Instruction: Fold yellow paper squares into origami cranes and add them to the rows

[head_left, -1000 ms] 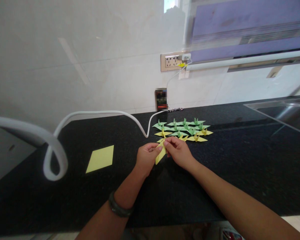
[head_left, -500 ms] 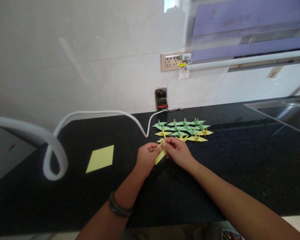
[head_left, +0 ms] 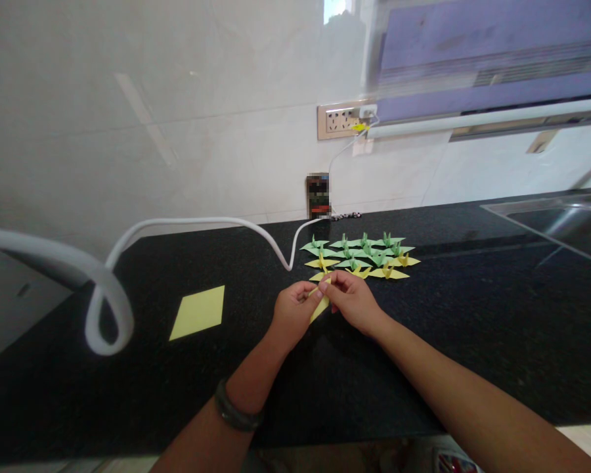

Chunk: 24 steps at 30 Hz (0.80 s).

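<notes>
A folded piece of yellow paper (head_left: 320, 310) is pinched between both my hands over the black counter. My left hand (head_left: 295, 309) grips its left side, thumb on top. From the right, my right hand (head_left: 352, 299) closes on its upper end, with thumb and fingers meeting close to the left thumb. The fingers hide part of the folds. Just beyond my hands stand rows of folded paper cranes, green ones (head_left: 367, 249) at the back and yellow ones (head_left: 389, 272) nearer me. A flat yellow paper sheet (head_left: 199, 313) lies to the left.
A thick white cable (head_left: 207, 221) loops across the left side and reaches the wall near a small pixelated object (head_left: 318, 195). A wall socket (head_left: 337, 121) holds a white plug. The sink's metal rim (head_left: 532, 230) is at the right, on the black counter (head_left: 473, 315).
My left hand has shifted slightly right, closer to my right hand. The folded paper has turned a little, and less of its lower end shows.
</notes>
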### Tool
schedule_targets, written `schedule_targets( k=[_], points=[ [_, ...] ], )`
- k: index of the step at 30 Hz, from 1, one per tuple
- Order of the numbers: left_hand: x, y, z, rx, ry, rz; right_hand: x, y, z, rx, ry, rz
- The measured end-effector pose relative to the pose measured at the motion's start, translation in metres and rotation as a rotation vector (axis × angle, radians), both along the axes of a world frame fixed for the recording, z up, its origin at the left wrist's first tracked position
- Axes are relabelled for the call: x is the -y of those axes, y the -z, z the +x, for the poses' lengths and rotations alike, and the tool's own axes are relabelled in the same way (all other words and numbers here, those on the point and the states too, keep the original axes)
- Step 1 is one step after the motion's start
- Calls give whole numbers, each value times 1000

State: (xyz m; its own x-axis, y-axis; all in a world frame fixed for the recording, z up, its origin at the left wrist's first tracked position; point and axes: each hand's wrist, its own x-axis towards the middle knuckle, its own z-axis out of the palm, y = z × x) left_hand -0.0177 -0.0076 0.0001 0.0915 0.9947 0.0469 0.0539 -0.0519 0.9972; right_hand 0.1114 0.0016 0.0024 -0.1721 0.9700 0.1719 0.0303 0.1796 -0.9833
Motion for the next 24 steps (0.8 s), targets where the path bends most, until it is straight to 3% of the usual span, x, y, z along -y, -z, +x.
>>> schedule_targets(
  k=[7,17,24],
  points=[
    [0,0,-2,-38,29,29,1,-1,0,-20,5,14],
    [2,-2,-1,-60,50,9,0,-3,5,87,131,89],
    [0,2,-2,-82,37,-3,-4,-3,8,-18,39,-17]
  ],
)
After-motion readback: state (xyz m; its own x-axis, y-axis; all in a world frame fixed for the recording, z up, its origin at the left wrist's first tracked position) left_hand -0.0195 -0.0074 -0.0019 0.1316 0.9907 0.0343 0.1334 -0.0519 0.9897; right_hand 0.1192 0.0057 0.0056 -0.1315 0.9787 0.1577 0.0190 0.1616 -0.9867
